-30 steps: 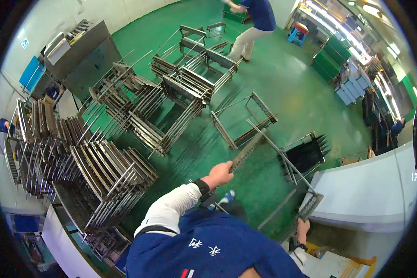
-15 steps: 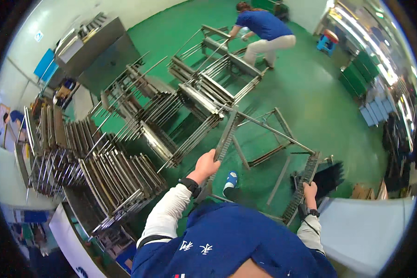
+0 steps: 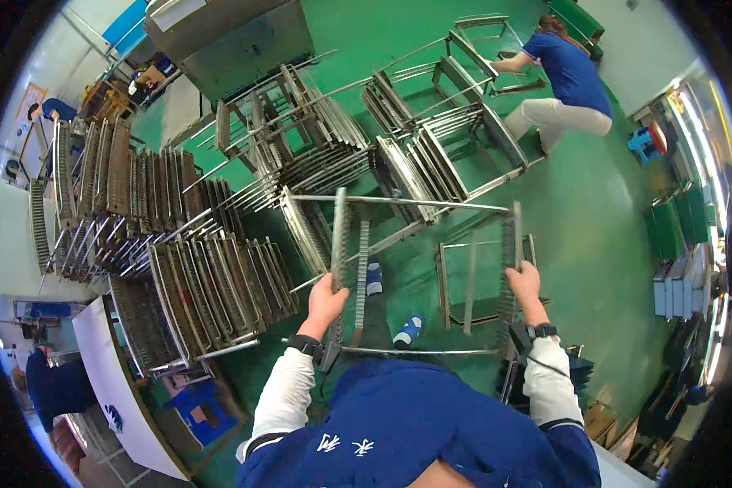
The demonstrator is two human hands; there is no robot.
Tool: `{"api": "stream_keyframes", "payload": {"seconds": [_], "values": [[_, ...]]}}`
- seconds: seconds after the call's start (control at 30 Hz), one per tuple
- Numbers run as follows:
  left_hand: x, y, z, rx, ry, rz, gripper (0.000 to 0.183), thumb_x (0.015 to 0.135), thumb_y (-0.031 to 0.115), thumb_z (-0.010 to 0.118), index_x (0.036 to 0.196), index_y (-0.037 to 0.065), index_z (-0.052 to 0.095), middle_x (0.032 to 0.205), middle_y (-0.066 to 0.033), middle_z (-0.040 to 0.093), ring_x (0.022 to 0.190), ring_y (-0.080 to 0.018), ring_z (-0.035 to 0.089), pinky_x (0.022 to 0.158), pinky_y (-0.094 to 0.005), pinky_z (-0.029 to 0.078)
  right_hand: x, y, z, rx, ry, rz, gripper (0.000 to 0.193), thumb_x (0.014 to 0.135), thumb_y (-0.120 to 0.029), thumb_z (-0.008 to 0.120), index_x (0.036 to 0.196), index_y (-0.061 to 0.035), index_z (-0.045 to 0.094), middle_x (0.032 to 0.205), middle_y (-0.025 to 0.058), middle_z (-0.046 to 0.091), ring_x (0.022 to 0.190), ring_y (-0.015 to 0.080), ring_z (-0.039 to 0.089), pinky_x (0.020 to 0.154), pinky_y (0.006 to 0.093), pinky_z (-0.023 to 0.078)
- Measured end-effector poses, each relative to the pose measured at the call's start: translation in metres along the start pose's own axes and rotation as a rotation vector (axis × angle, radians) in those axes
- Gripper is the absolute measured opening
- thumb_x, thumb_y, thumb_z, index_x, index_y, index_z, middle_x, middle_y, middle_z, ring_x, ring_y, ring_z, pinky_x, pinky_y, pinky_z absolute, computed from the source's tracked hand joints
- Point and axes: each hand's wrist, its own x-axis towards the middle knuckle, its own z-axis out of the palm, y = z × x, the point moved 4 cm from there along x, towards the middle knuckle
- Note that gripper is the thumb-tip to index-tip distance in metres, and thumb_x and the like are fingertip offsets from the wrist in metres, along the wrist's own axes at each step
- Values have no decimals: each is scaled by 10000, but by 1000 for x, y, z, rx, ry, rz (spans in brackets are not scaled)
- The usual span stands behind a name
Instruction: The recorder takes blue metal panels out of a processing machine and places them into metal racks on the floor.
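A rectangular metal frame [image 3: 431, 202] with toothed side bars and thin round cross rods is held up in front of my body. My left hand [image 3: 327, 304] is closed around its left toothed bar. On the opposite side, my right hand [image 3: 525, 288] grips the right toothed bar. Green floor and my shoes show through the frame's middle. Below and beyond its right part, another metal frame [image 3: 443, 285] stands on the floor. Several similar frames [image 3: 317, 130] lie piled just ahead, partly overlapping one another.
Dense rows of toothed frames [image 3: 220, 301] stand at my left. Ahead right, a bending person in a blue shirt [image 3: 569, 77] reaches toward a frame. A blue stool [image 3: 647, 144] and green crates [image 3: 679, 220] are on the right. A large metal cabinet [image 3: 240, 53] stands at the back.
The frame has turned from slanted to nearly level and square before me, both hands still on it. My view has swung left; another shoe now shows below.
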Motion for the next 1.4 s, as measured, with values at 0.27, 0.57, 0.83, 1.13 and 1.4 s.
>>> {"api": "stream_keyframes", "payload": {"seconds": [0.27,0.57,0.83,1.13,1.4], "values": [[82,-52,-45,-132,216,-128,281,735,162,708,832,-24,521,670,-135,541,601,-254,514,593,-377,432,114,-204,86,63,-131,-226,296,732,-271,646,760,10,558,779,235,613,798,432,590,712,508,463],[152,-116,-48,-193,301,-213,301,743,174,723,827,-21,510,670,-142,547,622,-290,551,591,-400,434,197,-315,176,88,-175,-337,328,719,-251,718,760,10,524,731,223,582,742,421,580,662,486,450],[194,-126,-37,-178,306,-315,298,755,174,720,846,-23,516,700,-160,579,644,-314,577,602,-410,440,241,-340,240,11,-368,-306,301,789,-258,686,825,-1,533,852,224,603,838,424,584,724,501,453],[240,-173,-30,-42,309,-345,357,770,242,701,872,-62,544,760,-248,610,745,-418,605,666,-451,460,266,-325,293,-37,-427,-255,344,772,-262,677,938,19,571,930,247,635,907,434,601,799,502,470],[264,-158,-27,-313,185,-493,516,770,338,734,1033,-84,600,924,-222,674,881,-358,651,774,-407,486,253,-290,287,-105,-505,-115,487,706,-282,735,1057,14,574,1055,264,632,1018,427,590,858,473,476]]}}
